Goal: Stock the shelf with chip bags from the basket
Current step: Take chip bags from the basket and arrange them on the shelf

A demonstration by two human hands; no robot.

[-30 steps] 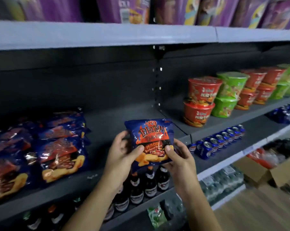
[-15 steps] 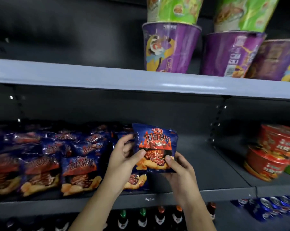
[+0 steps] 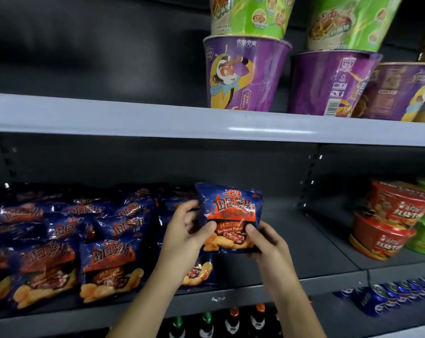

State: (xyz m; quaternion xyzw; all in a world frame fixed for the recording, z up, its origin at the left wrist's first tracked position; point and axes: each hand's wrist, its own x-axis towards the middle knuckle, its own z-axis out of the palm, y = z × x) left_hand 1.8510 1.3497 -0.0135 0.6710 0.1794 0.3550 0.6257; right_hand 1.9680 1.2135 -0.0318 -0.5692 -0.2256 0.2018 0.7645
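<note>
I hold a blue barbecue chip bag [image 3: 229,211] upright over the grey middle shelf [image 3: 292,254], just right of the stocked rows. My left hand [image 3: 184,237] grips its lower left edge, thumb on the front. My right hand [image 3: 270,242] pinches its lower right corner, thumb on the front. Several matching chip bags [image 3: 109,262] lie in rows on the left part of the shelf; one bag [image 3: 196,272] shows under my left wrist. The basket is out of view.
Red and green noodle bowls [image 3: 387,230] stand at the shelf's right end. Purple and green noodle cups [image 3: 245,74] sit on the shelf above. Below are dark bottles [image 3: 231,323] and blue cans [image 3: 382,293]. Bare shelf lies between the bags and the bowls.
The view swung up and left, bringing the stocked rows and the upper shelf into sight. Both hands carried the bag up to the middle shelf, beside the rows.
</note>
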